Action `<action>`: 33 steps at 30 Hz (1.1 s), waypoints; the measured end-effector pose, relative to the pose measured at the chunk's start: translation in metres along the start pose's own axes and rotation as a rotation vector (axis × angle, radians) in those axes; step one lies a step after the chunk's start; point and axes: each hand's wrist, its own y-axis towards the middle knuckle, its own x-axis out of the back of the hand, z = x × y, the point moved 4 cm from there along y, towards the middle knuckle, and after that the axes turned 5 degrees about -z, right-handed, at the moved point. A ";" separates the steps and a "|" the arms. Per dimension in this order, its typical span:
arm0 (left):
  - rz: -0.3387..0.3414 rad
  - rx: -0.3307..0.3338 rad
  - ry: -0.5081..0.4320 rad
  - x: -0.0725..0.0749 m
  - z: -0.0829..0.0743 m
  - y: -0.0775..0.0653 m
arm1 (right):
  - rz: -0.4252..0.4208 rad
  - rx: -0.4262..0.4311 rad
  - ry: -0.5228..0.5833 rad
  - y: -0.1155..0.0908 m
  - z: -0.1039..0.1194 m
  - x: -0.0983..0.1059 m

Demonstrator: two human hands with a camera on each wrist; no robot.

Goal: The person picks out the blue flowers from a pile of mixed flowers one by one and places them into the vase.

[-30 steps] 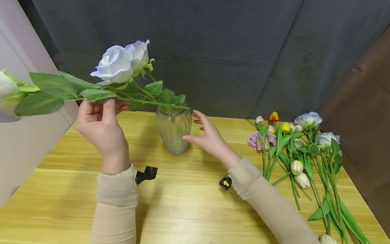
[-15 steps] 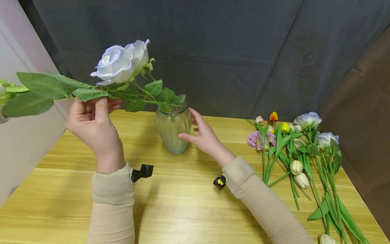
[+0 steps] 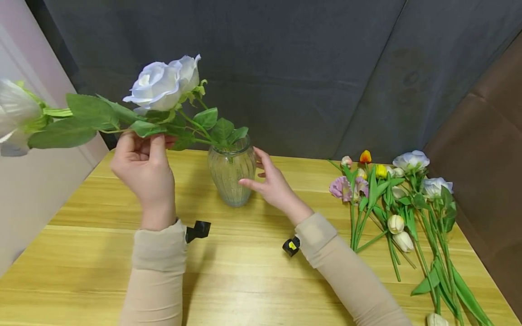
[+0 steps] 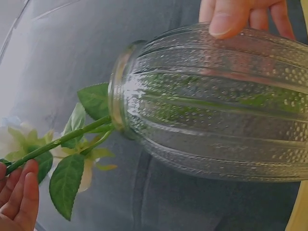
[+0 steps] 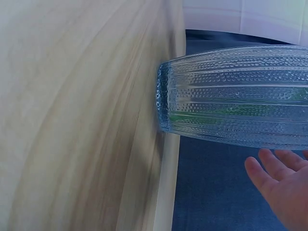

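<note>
My left hand pinches the stem of a white rose; its bloom is partly cut off at the left edge of the head view. In the left wrist view, that green stem runs from the fingers to the mouth of a ribbed glass vase. Another pale blue-white rose leans leftward out of the vase. My right hand rests at the vase's right side, fingers extended behind the glass and thumb over its front. Green shows through the glass in the right wrist view.
The vase stands on a wooden table near its back edge. On the right lie several loose flowers: purple blooms, white tulips, an orange tulip and pale roses. A dark cloth hangs behind.
The held rose's stem tip has moved from beyond the vase's right rim back to its mouth. My left hand has gone left, then right again. My right hand has come in to the vase.
</note>
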 end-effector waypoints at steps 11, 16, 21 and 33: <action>0.138 -0.040 0.102 -0.012 0.015 -0.013 | -0.013 -0.018 0.012 -0.003 -0.002 0.000; 0.189 -0.040 0.114 -0.016 0.019 -0.020 | -0.021 -0.024 0.022 -0.003 -0.002 -0.002; 0.203 -0.046 0.116 -0.017 0.022 -0.024 | -0.022 -0.025 0.025 -0.003 -0.001 -0.004; 0.326 -0.127 0.271 -0.024 0.030 -0.034 | -0.027 -0.014 0.044 -0.004 -0.004 -0.005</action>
